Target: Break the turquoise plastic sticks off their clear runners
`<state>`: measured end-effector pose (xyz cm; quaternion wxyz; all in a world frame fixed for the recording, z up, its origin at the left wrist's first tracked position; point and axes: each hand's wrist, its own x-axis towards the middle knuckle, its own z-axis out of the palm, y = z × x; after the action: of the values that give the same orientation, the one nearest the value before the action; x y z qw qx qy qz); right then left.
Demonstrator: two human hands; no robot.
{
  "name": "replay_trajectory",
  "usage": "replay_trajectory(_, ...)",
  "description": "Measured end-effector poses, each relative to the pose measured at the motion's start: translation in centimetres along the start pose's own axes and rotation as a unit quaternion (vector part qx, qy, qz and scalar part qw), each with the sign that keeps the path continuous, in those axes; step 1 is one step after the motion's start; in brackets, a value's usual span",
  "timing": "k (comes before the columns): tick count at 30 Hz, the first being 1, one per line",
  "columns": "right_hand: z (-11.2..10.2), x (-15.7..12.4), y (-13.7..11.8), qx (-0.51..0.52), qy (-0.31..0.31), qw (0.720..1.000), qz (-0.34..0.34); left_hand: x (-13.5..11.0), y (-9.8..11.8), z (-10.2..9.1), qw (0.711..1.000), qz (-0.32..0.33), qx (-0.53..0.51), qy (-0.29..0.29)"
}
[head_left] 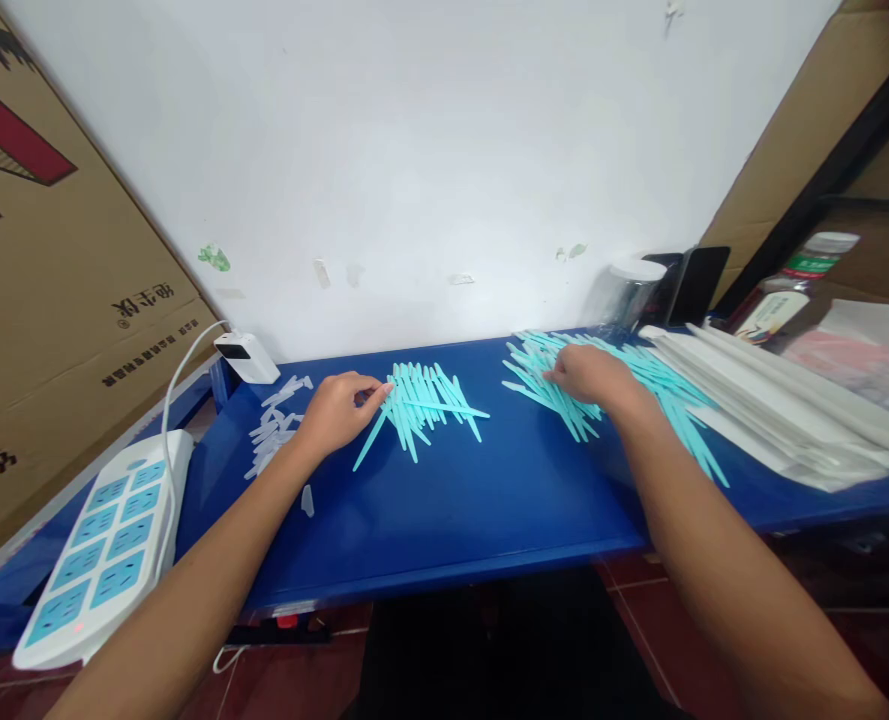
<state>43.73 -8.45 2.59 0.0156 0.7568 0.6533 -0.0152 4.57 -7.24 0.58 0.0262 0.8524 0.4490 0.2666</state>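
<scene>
My left hand (345, 408) pinches the end of a slim teal plastic stick (444, 407), which lies crosswise over a small heap of similar sticks (414, 390) mid-table. Behind that hand and forearm, small translucent plastic pieces (270, 435) are scattered, partly hidden; a single translucent piece (307, 500) lies apart, nearer the front. My right hand (586, 378) reaches down onto a larger, spread-out pile of teal sticks (564, 408). Its fingers are closed at the pile's surface, and what is between them cannot be made out. The right wrist covers part of this pile.
Right of the pile lie stacked white plastic sleeves (774, 410), a lidded clear jar (631, 295) and a bottle (789, 290). A white charger (247, 357) and power strip (106, 550) sit left, beside a cardboard box (61, 250). The blue table (474, 510) meets a white wall.
</scene>
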Motion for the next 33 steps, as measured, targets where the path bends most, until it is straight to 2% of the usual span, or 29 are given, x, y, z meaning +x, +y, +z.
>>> replay_trajectory(5,-0.9,-0.4,0.5,0.032,0.077,0.996,0.016,0.0,0.0,-0.1,1.000,0.003,0.001,0.005)
replay_trajectory(7,-1.2,-0.6,0.9,0.049,0.088,0.995,0.019,0.0,0.0,-0.2,1.000,0.001,0.001,0.006)
replay_trajectory(9,-1.3,-0.9,1.3,0.047,0.048,0.998,0.008,0.0,0.0,-0.2,1.000,-0.001,0.004,0.007)
replay_trajectory(12,-1.1,-1.3,1.6,0.010,-0.066,0.998,-0.005,0.0,0.1,-0.2,1.000,-0.002,0.010,0.007)
replay_trajectory(13,-1.0,-1.4,1.4,-0.002,-0.086,0.996,-0.001,0.0,0.2,-0.1,1.000,-0.002,0.011,0.007)
replay_trajectory(15,-1.0,-1.7,0.8,-0.007,-0.080,0.997,0.013,0.0,0.3,0.0,1.000,0.003,0.010,0.002)
replay_trajectory(18,-0.9,-2.0,-0.8,0.006,-0.031,0.999,0.012,0.0,0.4,0.1,1.000,0.009,0.010,-0.004)
replay_trajectory(21,-0.4,-2.0,-2.1,-0.001,-0.036,0.999,-0.004,0.0,0.2,0.2,1.000,0.008,0.008,-0.003)
replay_trajectory(25,0.6,-1.2,-2.2,-0.011,-0.052,0.999,-0.005,0.0,0.1,0.0,1.000,0.001,0.004,-0.005)
replay_trajectory(28,0.8,-0.7,-1.7,-0.011,-0.022,1.000,0.003,-0.1,0.4,-0.1,1.000,-0.004,-0.015,-0.009)
replay_trajectory(30,0.9,-0.7,-2.1,0.009,0.021,0.999,-0.031,-0.1,0.6,-0.2,1.000,-0.005,-0.028,-0.011)
replay_trajectory(32,1.0,-1.1,-3.3,0.064,0.076,0.987,-0.125,0.0,0.5,-0.3,1.000,-0.003,-0.025,-0.009)
replay_trajectory(33,1.1,-1.4,-4.2,0.103,0.099,0.972,-0.186,0.1,0.3,-0.5,1.000,-0.001,-0.011,-0.006)
